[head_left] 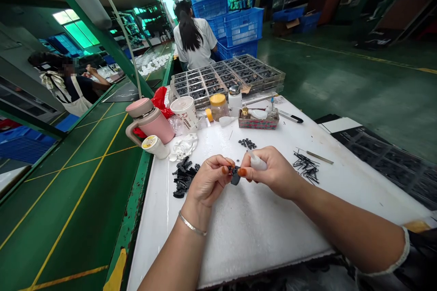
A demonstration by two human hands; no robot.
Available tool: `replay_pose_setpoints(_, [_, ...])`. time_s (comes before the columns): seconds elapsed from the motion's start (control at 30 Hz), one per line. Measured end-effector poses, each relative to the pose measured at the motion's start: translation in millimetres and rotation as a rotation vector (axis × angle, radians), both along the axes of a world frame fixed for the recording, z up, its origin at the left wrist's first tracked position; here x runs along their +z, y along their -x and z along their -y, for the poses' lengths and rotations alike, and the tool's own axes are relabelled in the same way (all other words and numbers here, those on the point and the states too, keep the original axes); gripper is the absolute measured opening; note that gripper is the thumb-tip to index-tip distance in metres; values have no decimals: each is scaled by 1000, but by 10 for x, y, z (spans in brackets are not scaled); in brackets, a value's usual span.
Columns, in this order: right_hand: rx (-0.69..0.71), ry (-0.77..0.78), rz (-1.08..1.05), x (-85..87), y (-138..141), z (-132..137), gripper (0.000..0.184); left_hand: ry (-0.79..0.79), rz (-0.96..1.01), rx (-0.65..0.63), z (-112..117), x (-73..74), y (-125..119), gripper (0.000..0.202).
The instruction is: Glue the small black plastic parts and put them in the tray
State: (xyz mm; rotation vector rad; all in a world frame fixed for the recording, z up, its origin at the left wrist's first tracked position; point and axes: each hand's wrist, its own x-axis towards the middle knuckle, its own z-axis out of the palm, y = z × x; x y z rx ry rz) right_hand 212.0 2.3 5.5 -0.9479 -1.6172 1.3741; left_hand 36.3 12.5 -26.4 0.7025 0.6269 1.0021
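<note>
My left hand [209,181] pinches a small black plastic part [235,177] between finger and thumb. My right hand [269,172] grips a white squeeze bottle [257,162], whose nozzle sits at that part. The hands nearly touch above the white-topped workbench [246,241]. Left of them lies a heap of black plastic parts [183,176]. Beyond the hands are scattered tiny black pieces [247,143], and to the right lies a bundle of thin black pins [306,167] beside a metal file-like tool [319,158].
A clear compartment tray of black parts [227,79] stands at the bench's far end. Nearby are a pink tumbler [150,120], a paper cup [183,112], a yellow-lidded jar [219,107] and a small tin box [258,119]. A co-worker [194,38] sits beyond, beside stacked blue crates [239,27].
</note>
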Motion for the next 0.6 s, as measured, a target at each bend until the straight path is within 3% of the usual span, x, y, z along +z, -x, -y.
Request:
replay_pose_setpoints(0.3, [-17, 13, 9, -1, -1, -9, 34, -31, -33, 46, -6, 21, 5, 26])
replay_pose_setpoints(0.6, [-63, 84, -7, -8, 36, -13, 36, -176, -129, 135, -24, 28, -7, 19])
